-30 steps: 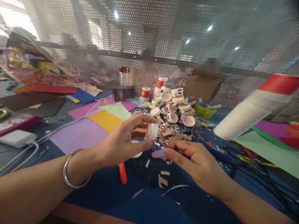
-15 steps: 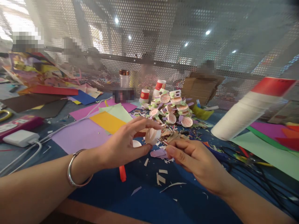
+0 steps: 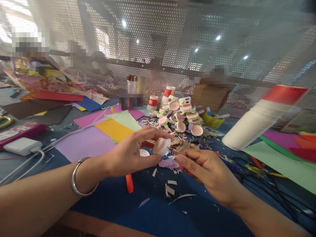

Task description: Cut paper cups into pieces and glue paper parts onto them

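Note:
Between the thumb and fingers of my left hand (image 3: 138,149) is a short white paper cup base (image 3: 163,147), tilted on its side. My right hand (image 3: 203,168) is closed in a pinch around a thin pointed metal tool (image 3: 173,151); most of it is hidden by the fingers, so its kind does not show. The tool's tip is close to the cup base's right edge, and I cannot tell if they touch. Behind my left hand lies another white round cup piece (image 3: 144,152). Folded purple paper strips (image 3: 167,163) lie below the cup base.
A pile of small decorated cup bases (image 3: 181,126) stands behind my hands. At right leans a stack of paper cups (image 3: 256,123), near black cables (image 3: 269,186). Coloured paper sheets (image 3: 84,146) and a charger (image 3: 22,145) lie at left. Scraps (image 3: 170,190) litter the blue tabletop.
The cup base has turned slightly in my left hand, showing more of its side. The metal tip now shows more plainly beside it. Both hands stay in nearly the same place.

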{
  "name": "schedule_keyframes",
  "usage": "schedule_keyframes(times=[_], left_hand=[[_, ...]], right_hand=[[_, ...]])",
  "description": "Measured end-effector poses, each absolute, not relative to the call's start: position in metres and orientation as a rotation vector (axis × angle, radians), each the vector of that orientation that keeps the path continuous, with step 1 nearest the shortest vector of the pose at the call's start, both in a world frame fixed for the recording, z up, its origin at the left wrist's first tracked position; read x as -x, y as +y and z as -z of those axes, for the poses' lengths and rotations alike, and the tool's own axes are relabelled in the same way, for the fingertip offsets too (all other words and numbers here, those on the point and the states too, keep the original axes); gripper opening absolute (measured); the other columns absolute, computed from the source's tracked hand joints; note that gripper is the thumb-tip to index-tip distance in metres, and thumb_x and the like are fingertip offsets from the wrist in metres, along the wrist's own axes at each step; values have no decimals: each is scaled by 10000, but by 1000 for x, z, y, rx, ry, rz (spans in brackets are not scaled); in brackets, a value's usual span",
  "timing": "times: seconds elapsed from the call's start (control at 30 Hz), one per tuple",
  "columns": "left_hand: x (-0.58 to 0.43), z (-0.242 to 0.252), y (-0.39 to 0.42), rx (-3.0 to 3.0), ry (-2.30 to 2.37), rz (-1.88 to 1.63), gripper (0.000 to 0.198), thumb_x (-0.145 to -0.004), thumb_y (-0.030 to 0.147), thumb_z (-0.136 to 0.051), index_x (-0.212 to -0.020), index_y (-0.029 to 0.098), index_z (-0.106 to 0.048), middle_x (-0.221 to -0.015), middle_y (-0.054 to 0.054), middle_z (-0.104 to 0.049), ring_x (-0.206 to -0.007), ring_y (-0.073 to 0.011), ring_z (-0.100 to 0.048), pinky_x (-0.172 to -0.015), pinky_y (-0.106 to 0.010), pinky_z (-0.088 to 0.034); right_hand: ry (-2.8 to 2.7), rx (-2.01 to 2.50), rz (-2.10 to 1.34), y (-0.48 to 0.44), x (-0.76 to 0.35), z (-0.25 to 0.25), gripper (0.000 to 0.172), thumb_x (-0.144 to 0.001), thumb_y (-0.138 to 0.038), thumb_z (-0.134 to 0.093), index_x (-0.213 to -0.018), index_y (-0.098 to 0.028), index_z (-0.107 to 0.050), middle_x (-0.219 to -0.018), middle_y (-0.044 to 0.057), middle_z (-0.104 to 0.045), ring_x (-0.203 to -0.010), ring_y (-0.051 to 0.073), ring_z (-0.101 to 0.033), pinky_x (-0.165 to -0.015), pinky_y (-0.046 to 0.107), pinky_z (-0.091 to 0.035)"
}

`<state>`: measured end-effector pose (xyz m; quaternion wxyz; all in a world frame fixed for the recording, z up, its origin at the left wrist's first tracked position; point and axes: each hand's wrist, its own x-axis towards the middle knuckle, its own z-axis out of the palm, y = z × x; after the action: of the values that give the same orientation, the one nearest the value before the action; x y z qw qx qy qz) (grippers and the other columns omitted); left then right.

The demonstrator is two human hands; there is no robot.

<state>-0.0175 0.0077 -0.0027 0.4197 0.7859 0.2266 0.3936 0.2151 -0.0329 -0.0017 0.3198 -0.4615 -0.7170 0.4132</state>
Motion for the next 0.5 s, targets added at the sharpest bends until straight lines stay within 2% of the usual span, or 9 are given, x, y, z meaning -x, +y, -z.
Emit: schedule_keyframes(times=[0.17,0.33,0.4,0.5], left_hand=[[21,0,10,-1680,620,-869,446,-860,327,-704,-1269,169,-621,-1046,-93,-688,-890,-193,-656,-730,-293,-527],[19,-3,9,-1697,638,-817,285,-949,385,-595,-1142,198,-692,-938,-42,-673,-821,-143,-613,-691,-241,-490],[17,-5,6,-1713,655,-745,280,-972,396,-549,-1084,187,-699,-900,-36,-665,-774,-132,-605,-649,-226,-479],[11,-7,-1,-1719,652,-650,346,-980,443,-500,-991,148,-679,-851,-45,-645,-722,-137,-602,-591,-221,-468]], right_hand=[[-1895,1256,-1086,-36,-214,-5,449,-919,-612,-571,-754,-194,-577,-674,-29,-439,-598,110,-393,-502,251,-313],[-1800,1235,-800,-42,-210,-3,288,-868,-497,-708,-916,-219,-646,-761,-14,-607,-654,121,-551,-574,230,-451],[-1769,1186,-715,-44,-207,0,235,-872,-423,-728,-990,-238,-644,-816,-10,-665,-699,128,-607,-618,220,-494],[-1789,1153,-621,-43,-204,5,171,-888,-362,-720,-997,-245,-658,-800,-18,-677,-677,121,-609,-608,208,-500]])
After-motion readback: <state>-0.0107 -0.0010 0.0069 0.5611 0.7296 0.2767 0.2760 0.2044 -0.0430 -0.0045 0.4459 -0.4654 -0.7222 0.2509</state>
